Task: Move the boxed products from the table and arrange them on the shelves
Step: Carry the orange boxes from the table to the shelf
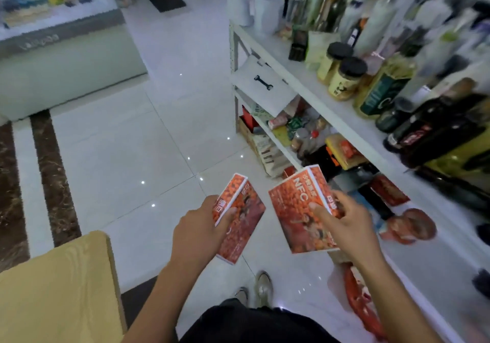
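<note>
The left hand clasps one orange box by its white edge, thumb curled over, the other fingers hidden behind it. The right hand grasps a second box marked NFC, thumb pressed on its face. Both boxes are held in the air above the floor, between the table corner — cut off at lower left — and the shelves. The bottles there are blurred — their labels cannot be read.

orange-red boxes, white shelves
</note>
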